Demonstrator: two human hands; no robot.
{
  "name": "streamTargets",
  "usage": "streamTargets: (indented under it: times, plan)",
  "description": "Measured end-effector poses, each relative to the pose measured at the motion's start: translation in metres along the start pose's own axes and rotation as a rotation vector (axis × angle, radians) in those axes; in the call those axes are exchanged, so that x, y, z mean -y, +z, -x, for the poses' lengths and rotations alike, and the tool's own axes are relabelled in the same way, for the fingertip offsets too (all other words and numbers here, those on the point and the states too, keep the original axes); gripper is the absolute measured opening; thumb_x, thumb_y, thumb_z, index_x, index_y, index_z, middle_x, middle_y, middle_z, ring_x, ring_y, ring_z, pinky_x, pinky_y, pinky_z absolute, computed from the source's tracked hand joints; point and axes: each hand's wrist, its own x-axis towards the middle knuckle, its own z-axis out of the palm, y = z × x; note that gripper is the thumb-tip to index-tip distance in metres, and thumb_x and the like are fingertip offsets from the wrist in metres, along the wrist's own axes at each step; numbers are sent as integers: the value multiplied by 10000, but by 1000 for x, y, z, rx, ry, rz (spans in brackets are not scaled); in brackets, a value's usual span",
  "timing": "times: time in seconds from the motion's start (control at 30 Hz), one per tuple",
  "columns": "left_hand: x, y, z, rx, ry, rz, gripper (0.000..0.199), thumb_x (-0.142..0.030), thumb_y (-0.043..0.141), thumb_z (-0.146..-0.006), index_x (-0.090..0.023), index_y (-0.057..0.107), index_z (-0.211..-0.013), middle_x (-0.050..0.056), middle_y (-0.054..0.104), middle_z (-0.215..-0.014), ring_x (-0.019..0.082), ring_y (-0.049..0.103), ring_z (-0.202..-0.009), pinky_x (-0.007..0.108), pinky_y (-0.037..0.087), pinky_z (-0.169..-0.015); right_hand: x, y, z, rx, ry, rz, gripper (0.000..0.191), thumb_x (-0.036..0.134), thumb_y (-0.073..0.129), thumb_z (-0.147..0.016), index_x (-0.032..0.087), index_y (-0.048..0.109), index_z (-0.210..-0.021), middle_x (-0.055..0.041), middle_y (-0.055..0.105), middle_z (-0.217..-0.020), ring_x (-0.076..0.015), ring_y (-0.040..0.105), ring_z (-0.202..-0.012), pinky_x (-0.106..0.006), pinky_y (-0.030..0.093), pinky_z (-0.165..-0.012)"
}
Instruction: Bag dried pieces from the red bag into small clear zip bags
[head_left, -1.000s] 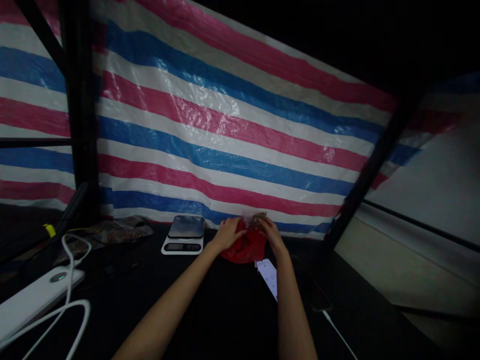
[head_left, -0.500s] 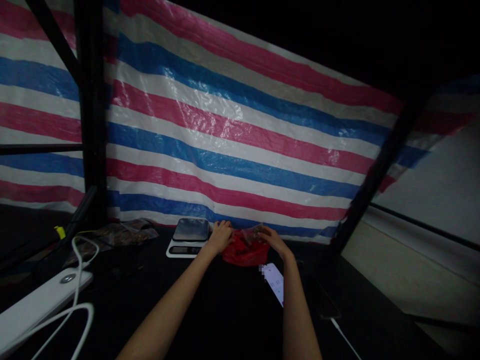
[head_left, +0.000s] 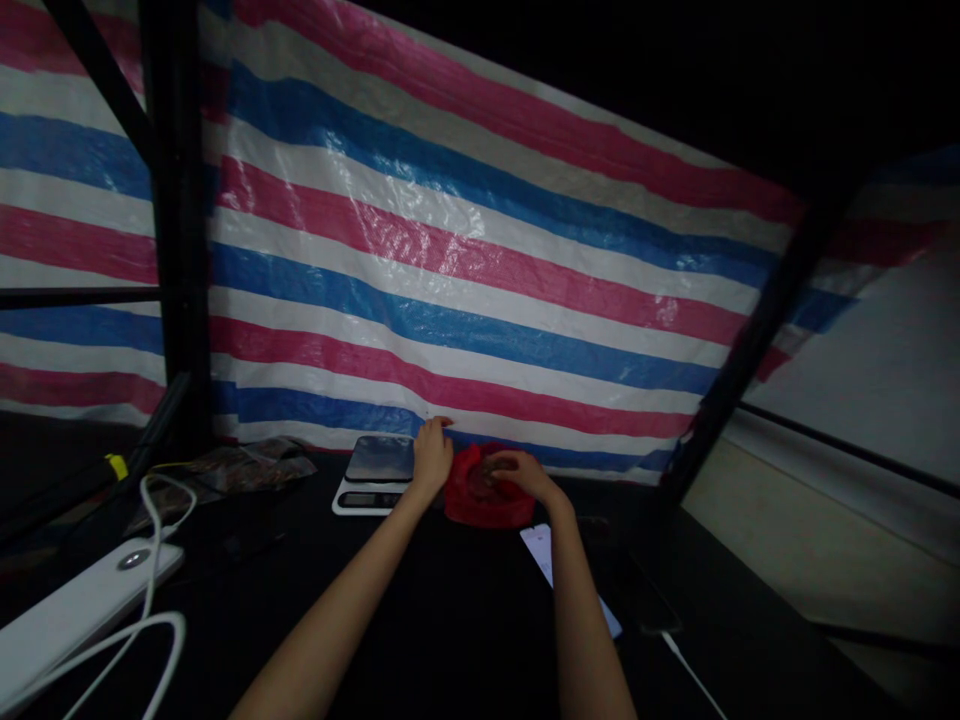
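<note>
A crumpled red plastic bag [head_left: 491,512] lies open on the dark tabletop near the striped sheet. My right hand [head_left: 525,474] reaches into its mouth from the right, fingers closed around a small clear plastic bag [head_left: 487,472] with brownish contents, partly hidden by the fingers and red folds. To the left, my left hand [head_left: 433,458] is raised between the red bag and a white digital scale [head_left: 360,500]. Its fingers point up and bend slightly to the right, apparently with nothing in them. The scale's dark weighing plate holds nothing visible.
A lit phone [head_left: 536,545] lies partly under my right forearm; a dark phone [head_left: 656,605] with a white cable is further right. Clear bags of brown pieces [head_left: 259,468] lie left of the scale. A white power strip [head_left: 82,620] with looped cable sits front left. A striped sheet [head_left: 465,300] hangs behind.
My right hand has moved left and into the red bag with the small clear bag. My left hand has lifted and shifted slightly left, away from the red bag's edge.
</note>
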Motion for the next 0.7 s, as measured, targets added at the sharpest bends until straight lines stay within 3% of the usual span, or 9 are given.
streamTargets:
  times: [0.07,0.13,0.2,0.27,0.4,0.6,0.7]
  plan:
    - [-20,-5,5,-32,219,86,288,-26,341,-741,-158,487,-952,65,543,-976,163,488,-969,308,357,-883,-2,2,-3,23,-20,64,291,222,580,-661,153,655,-933,-68,666,-941,-200,610,-866,-323,443,-824]
    - [-38,-7,11,126,430,111,244,-61,355,-770,-176,480,-944,42,541,-947,145,497,-930,271,377,-850,-5,3,-5,26,-38,130,273,200,536,-681,153,665,-918,-72,672,-920,-200,613,-851,-318,442,-811]
    - [-49,-5,16,290,549,24,186,-156,413,-801,-183,475,-975,41,542,-969,156,499,-926,266,388,-815,-8,3,-5,-4,-49,193,263,169,495,-688,153,682,-873,-77,677,-898,-201,612,-852,-308,437,-806]
    - [-49,1,21,380,577,-139,220,-257,474,-801,-175,476,-1006,59,546,-1003,190,496,-941,294,383,-799,-7,2,-5,-28,-49,229,258,156,475,-688,156,696,-822,-76,684,-854,-200,618,-820,-295,440,-777]
    - [-29,9,22,454,574,-425,326,-357,523,-780,-140,516,-1024,96,591,-962,249,500,-919,377,334,-812,0,0,-2,-15,-39,200,226,205,496,-700,179,710,-767,-49,690,-731,-190,626,-695,-281,451,-689]
    - [-21,-1,15,376,604,-529,476,-554,425,-778,-128,627,-840,127,620,-842,290,442,-957,422,250,-855,4,-1,0,-79,-34,153,197,248,540,-699,197,713,-781,-49,692,-795,-194,621,-751,-289,449,-726]
    - [-23,-5,13,349,632,-535,391,-486,476,-781,-137,629,-871,116,619,-840,281,433,-958,412,244,-852,2,0,0,-100,-54,113,206,267,543,-709,182,709,-796,-60,687,-815,-194,620,-760,-292,452,-727]
